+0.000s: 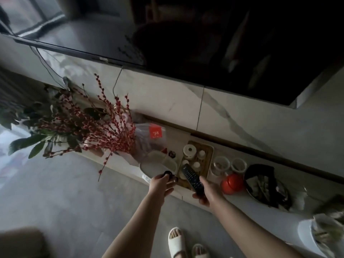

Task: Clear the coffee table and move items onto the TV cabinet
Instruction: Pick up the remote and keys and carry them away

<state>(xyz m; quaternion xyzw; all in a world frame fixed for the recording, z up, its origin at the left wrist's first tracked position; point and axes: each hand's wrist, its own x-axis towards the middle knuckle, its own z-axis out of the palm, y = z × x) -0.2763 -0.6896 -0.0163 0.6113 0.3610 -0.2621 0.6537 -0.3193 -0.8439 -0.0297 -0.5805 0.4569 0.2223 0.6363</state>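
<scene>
At the lower centre of the frame, the right hand (206, 192) is curled around the near end of a black remote control (191, 176), whose far end points over the wooden tea tray (209, 152) on the TV cabinet (242, 200). Just to its left, the left hand (161, 184) pinches a small dark round object (168, 173) at its fingertips, over the edge of a white container (150, 167). To the right sit a red-lidded jar (232, 183) and two clear jars (220, 164). Red berry branches (89, 125) fill the left of the frame.
</scene>
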